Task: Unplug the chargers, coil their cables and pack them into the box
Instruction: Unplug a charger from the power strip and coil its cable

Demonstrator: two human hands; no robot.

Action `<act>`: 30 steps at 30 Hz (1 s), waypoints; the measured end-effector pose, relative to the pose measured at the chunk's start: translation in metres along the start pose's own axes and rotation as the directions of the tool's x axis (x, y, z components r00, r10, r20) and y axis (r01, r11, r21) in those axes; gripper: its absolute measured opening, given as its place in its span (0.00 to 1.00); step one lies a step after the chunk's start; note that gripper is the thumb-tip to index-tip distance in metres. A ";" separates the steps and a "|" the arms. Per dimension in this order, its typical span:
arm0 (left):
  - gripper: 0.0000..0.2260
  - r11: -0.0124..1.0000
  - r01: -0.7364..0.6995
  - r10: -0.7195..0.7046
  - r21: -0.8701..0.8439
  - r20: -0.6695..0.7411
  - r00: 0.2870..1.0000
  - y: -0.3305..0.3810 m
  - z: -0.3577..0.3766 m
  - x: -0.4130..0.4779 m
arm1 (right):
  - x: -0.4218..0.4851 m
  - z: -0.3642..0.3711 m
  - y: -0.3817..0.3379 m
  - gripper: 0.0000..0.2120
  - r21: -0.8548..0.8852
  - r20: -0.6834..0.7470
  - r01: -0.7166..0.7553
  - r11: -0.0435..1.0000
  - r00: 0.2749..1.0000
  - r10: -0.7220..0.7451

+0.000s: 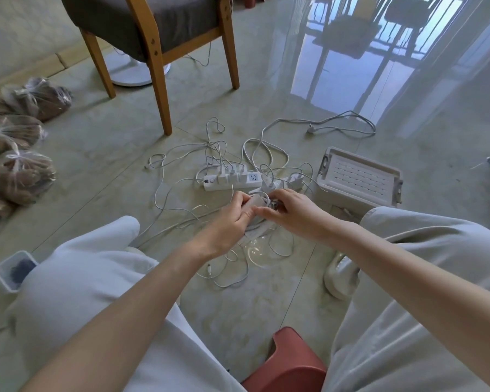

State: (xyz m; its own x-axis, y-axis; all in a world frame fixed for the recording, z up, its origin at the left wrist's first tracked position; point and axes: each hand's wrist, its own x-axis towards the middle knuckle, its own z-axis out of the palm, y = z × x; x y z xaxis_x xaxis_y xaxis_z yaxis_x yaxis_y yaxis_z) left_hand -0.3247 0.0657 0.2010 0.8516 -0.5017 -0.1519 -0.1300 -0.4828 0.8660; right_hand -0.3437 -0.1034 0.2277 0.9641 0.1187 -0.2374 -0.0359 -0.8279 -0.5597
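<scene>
From my feed: left hand [227,222] and right hand [294,213] bare, forearms [142,301] uncovered, loose pale grey trousers [82,292], cream slipper [338,275].

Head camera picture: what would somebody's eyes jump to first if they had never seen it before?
First come the two hands in the middle: the left hand and the right hand hold a white charger and its cable. Just behind them a white power strip lies in a big tangle of white cables. A pale box sits to its right.
</scene>
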 end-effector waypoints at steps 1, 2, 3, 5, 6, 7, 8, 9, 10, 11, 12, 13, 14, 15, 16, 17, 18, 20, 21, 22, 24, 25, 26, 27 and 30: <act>0.08 0.996 -0.007 0.010 0.085 -0.037 0.999 0.000 -0.001 0.001 | 0.000 0.000 -0.001 0.23 0.015 0.000 -0.002 1.000 1.000 0.002; 0.08 0.986 -0.010 0.023 0.165 -0.075 0.997 0.000 -0.002 0.002 | 0.000 0.000 -0.002 0.21 0.013 0.004 0.006 1.000 1.000 -0.006; 0.08 0.972 -0.013 0.040 0.236 -0.110 0.993 -0.001 -0.002 0.003 | 0.000 -0.001 -0.003 0.18 -0.006 0.000 0.026 1.000 1.000 -0.026; 0.07 0.919 -0.023 0.089 0.393 -0.150 0.985 -0.005 -0.002 0.007 | 0.000 -0.002 -0.002 0.15 -0.050 -0.038 0.067 0.996 0.997 -0.069; 0.08 0.886 -0.016 0.102 0.463 -0.161 0.982 -0.007 -0.002 0.009 | 0.000 -0.003 -0.002 0.14 -0.071 -0.061 0.068 0.995 0.996 -0.073; 0.08 0.863 -0.001 0.105 0.505 -0.177 0.979 -0.008 -0.002 0.010 | 0.001 -0.002 -0.001 0.14 -0.091 -0.078 0.059 0.994 0.995 -0.066; 0.08 0.849 0.018 0.098 0.528 -0.191 0.977 -0.009 -0.002 0.011 | 0.002 -0.002 0.000 0.14 -0.112 -0.091 0.046 0.993 0.994 -0.057; 0.09 0.837 0.035 0.092 0.546 -0.204 0.975 -0.009 -0.003 0.012 | 0.002 -0.001 0.001 0.14 -0.127 -0.103 0.030 0.991 0.994 -0.043; 0.09 0.825 0.055 0.083 0.562 -0.217 0.973 -0.009 -0.003 0.013 | 0.003 0.000 0.001 0.14 -0.133 -0.115 0.011 0.991 0.993 -0.027; 0.09 0.820 0.076 0.071 0.567 -0.233 0.970 -0.009 -0.004 0.014 | 0.002 0.000 0.000 0.14 -0.126 -0.130 -0.006 0.992 0.991 -0.011; 0.10 0.824 0.103 0.049 0.557 -0.252 0.967 -0.009 -0.004 0.016 | 0.001 0.000 -0.002 0.14 -0.105 -0.148 -0.013 0.994 0.989 -0.002; 0.10 0.835 0.134 0.023 0.534 -0.276 0.961 -0.009 -0.006 0.017 | -0.002 0.001 -0.005 0.14 -0.075 -0.172 -0.012 0.997 0.985 -0.001; 0.10 0.854 0.165 -0.008 0.494 -0.304 0.953 -0.010 -0.008 0.018 | -0.006 0.004 -0.010 0.14 -0.043 -0.200 0.002 0.999 0.980 -0.010; 0.10 0.883 0.196 -0.045 0.427 -0.339 0.940 -0.011 -0.010 0.020 | -0.012 0.010 -0.015 0.14 -0.018 -0.233 0.033 0.999 0.972 -0.036; 0.10 0.916 0.227 -0.093 0.331 -0.375 0.922 -0.011 -0.012 0.022 | -0.019 0.018 -0.019 0.13 0.002 -0.264 0.082 0.997 0.961 -0.079; 0.11 0.944 0.258 -0.157 0.207 -0.406 0.900 -0.012 -0.014 0.024 | -0.027 0.029 -0.024 0.13 0.022 -0.283 0.137 0.990 0.951 -0.126; 0.11 0.956 0.288 -0.237 0.063 -0.417 0.877 -0.012 -0.014 0.028 | -0.034 0.040 -0.028 0.13 0.047 -0.282 0.179 0.983 0.946 -0.159; 0.14 0.921 0.320 -0.384 -0.221 -0.380 0.842 -0.013 -0.012 0.034 | -0.044 0.060 -0.033 0.16 0.121 -0.251 0.206 0.971 0.953 -0.171; 0.15 0.885 0.324 -0.435 -0.333 -0.346 0.832 -0.012 -0.010 0.035 | -0.047 0.068 -0.033 0.17 0.162 -0.247 0.208 0.965 0.955 -0.164; 0.15 0.851 0.322 -0.465 -0.415 -0.308 0.830 -0.010 -0.008 0.036 | -0.049 0.075 -0.033 0.19 0.194 -0.257 0.211 0.958 0.954 -0.158; 0.16 0.779 0.307 -0.487 -0.547 -0.219 0.846 -0.010 -0.007 0.036 | -0.054 0.086 -0.033 0.21 0.206 -0.272 0.218 0.954 0.949 -0.158; 0.17 0.733 0.295 -0.486 -0.613 -0.170 0.857 -0.008 -0.007 0.035 | -0.057 0.090 -0.033 0.22 0.203 -0.265 0.221 0.954 0.950 -0.164; 0.18 0.681 0.281 -0.481 -0.676 -0.124 0.868 -0.004 -0.008 0.033 | -0.059 0.093 -0.031 0.22 0.206 -0.249 0.219 0.954 0.954 -0.165; 0.19 0.623 0.270 -0.474 -0.735 -0.080 0.877 0.001 -0.010 0.031 | -0.061 0.095 -0.029 0.21 0.214 -0.235 0.213 0.953 0.959 -0.162; 0.19 0.443 0.270 -0.412 -0.855 0.074 0.908 0.008 -0.013 0.028 | -0.059 0.091 -0.016 0.19 0.199 -0.204 0.175 0.964 0.970 -0.134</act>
State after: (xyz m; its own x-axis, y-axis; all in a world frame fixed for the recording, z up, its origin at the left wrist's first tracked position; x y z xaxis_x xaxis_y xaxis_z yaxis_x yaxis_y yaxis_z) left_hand -0.2949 0.0573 0.2098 0.7896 -0.3098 -0.5297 0.6067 0.2647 0.7496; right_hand -0.4238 -0.0474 0.1780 0.9935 0.1139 0.0068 0.0818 -0.6688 -0.7389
